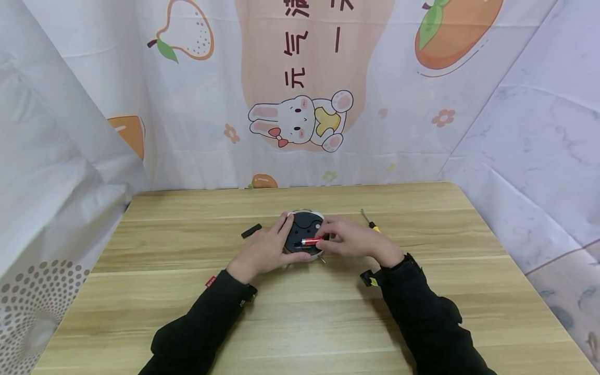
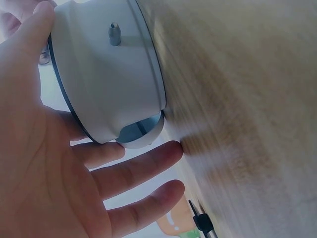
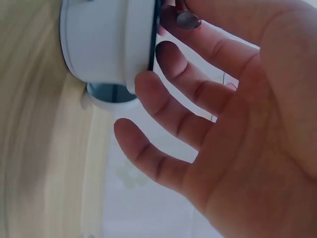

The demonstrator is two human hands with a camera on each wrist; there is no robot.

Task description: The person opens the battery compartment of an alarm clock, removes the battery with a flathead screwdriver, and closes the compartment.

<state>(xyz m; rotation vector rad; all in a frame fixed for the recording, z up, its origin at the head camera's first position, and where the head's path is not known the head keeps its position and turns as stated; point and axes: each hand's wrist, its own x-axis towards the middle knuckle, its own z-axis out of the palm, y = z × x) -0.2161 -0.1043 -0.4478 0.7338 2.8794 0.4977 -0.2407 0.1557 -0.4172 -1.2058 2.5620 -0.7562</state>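
Observation:
A round white alarm clock lies on its face with its black back up. My left hand holds it at the left side, thumb along the near edge and index finger at the far left rim. In the left wrist view, the clock's white side wall and a small metal foot show, with the other fingers spread below. My right hand pinches a red battery by its right end, over the slot in the clock's back. The battery's metal end shows at the fingertips in the right wrist view.
A small black cover piece lies left of the clock. To the right, a screwdriver with a yellow and black handle lies partly hidden behind the right hand. All of it rests on a wooden table, with a printed curtain behind.

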